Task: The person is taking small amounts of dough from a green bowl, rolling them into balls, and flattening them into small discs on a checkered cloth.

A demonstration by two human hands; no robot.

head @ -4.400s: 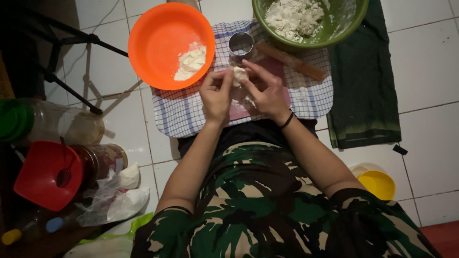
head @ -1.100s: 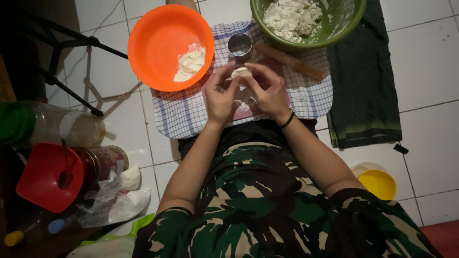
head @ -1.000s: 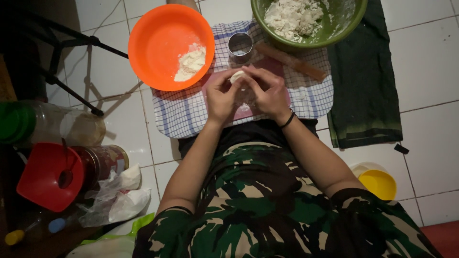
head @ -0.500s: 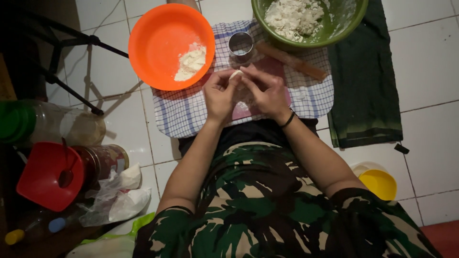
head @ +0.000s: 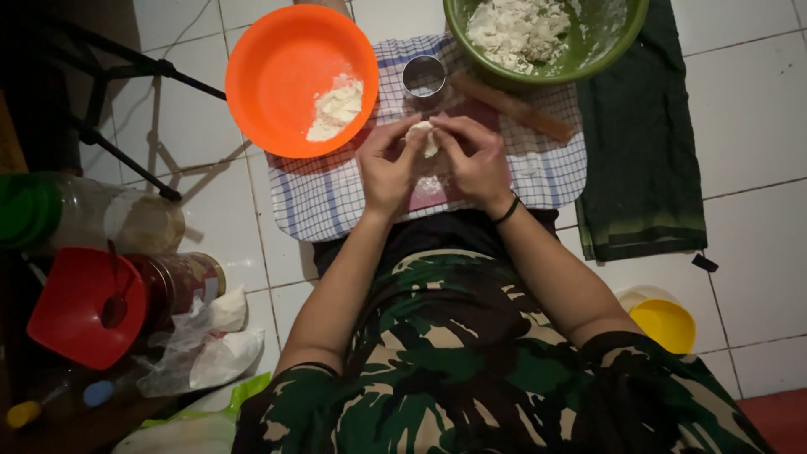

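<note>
Head camera looks down on my left hand (head: pixel 388 168) and right hand (head: pixel 476 161), both pinched around a small piece of white dough (head: pixel 423 136) above a pink board (head: pixel 437 189). Under the board lies a checked cloth (head: pixel 324 197) on white floor tiles (head: pixel 748 109). A metal ring cutter (head: pixel 424 77), wooden rolling pin (head: pixel 511 107), orange bowl (head: pixel 277 59) and green bowl (head: pixel 605 46) sit beyond; a dark green towel (head: pixel 643 160) lies to my right.
</note>
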